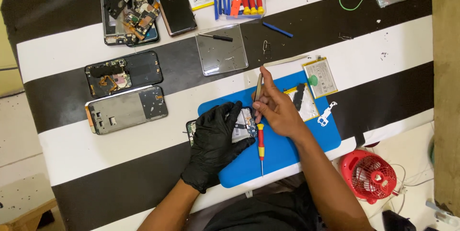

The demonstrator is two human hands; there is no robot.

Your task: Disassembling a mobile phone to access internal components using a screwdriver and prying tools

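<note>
Overhead view of a black-and-white striped worktop (pixel 96 159). The left hand (pixel 215 140), in a black glove, presses flat on an opened phone (pixel 244 124) lying at the left part of a blue mat (pixel 287 152); its grip is spread, clasping nothing. The bare right hand (pixel 278 109) pinches metal tweezers (pixel 258 86) upright over the phone. A red-and-yellow screwdriver (pixel 261 147) lies on the mat just beside both hands. Two phone frames (pixel 125 92) lie well to the left.
</note>
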